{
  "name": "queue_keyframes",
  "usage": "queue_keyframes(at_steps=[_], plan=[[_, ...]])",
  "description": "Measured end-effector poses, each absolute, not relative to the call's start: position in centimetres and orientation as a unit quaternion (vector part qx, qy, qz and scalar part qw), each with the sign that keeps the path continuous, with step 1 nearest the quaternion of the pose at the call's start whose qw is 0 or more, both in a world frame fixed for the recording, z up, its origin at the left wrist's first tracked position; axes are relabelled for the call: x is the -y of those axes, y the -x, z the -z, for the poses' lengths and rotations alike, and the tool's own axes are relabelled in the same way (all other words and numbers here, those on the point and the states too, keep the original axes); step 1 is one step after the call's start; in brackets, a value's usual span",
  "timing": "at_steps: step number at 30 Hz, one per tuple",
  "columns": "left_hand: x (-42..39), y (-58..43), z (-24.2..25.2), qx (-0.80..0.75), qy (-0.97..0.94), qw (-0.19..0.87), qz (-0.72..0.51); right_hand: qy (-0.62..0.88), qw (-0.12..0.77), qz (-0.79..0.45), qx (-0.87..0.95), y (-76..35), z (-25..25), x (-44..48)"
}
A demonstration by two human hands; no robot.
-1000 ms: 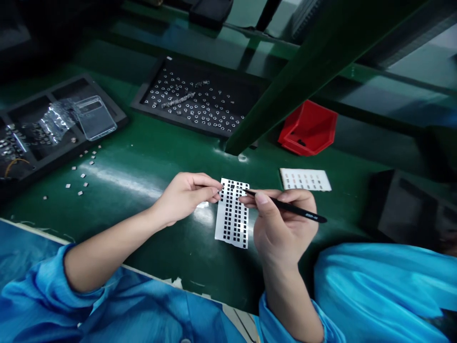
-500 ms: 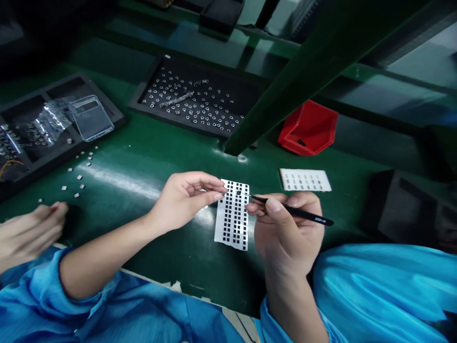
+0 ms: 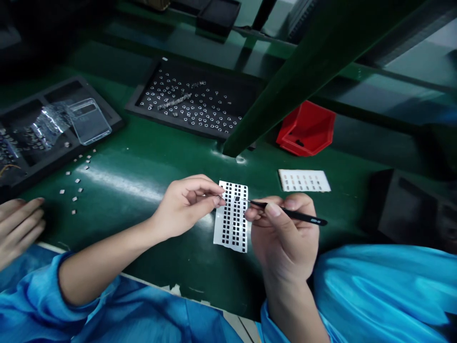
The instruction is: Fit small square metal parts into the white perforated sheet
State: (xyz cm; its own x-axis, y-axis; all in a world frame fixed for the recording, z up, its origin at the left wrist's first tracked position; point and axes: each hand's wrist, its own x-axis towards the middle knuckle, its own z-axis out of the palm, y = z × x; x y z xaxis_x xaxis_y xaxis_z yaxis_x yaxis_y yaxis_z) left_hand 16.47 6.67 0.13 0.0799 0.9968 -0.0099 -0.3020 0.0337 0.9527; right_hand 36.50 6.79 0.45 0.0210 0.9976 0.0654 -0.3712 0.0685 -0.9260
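Black tweezers [image 3: 303,216] are held in my right hand [image 3: 285,233], pointing left. At their tip a small black square [image 3: 237,198] is over the upper part of a white sheet [image 3: 218,233]; whether it touches the sheet I cannot tell. Rows of black square pads cover this sheet, which lies on the green table. My left hand [image 3: 187,202] is closed in a pinch at the sheet's upper left edge. Something small and dark shows at its fingertips, too small to name.
Another person's hand [image 3: 21,226] rests at far left, near scattered small parts [image 3: 77,181]. Behind are a black tray [image 3: 134,105] of small metal pieces and another tray [image 3: 116,119] with a clear phone case [image 3: 93,127]. A slanted green post [image 3: 264,107], red bin [image 3: 321,140] and white block [image 3: 303,174] stand right.
The tweezers and the black square have come slightly nearer to me over the sheet. The other person's hand has drawn back left, and a small part now shows near where it was.
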Motion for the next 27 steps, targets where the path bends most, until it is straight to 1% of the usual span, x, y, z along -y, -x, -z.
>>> queue_keyframes(at_steps=[8, 13, 17, 22, 27], plan=[[-7.2, -16.8, 1.0, -0.448, -0.332, 0.617, -0.555, 0.405, 0.595, -0.551, 0.422, -36.5, 0.0, -6.9], [-7.6, -16.6, 1.2, -0.422, -0.204, 0.678, -0.566, 0.392, 0.599, -0.563, 0.413, -36.4, 0.1, -7.0], [-7.8, -16.4, 1.3, -0.404, -0.136, 0.704, -0.568, 0.401, 0.602, -0.552, 0.415, -36.3, 0.1, -7.0], [-7.9, -16.2, 1.2, -0.389, -0.115, 0.723, -0.559, 0.388, 0.605, -0.553, 0.421, -36.2, 0.1, -7.0], [-7.5, -16.5, 0.5, -0.410, -0.165, 0.706, -0.553, 0.388, 0.604, -0.553, 0.422, -36.1, 0.1, -7.1]])
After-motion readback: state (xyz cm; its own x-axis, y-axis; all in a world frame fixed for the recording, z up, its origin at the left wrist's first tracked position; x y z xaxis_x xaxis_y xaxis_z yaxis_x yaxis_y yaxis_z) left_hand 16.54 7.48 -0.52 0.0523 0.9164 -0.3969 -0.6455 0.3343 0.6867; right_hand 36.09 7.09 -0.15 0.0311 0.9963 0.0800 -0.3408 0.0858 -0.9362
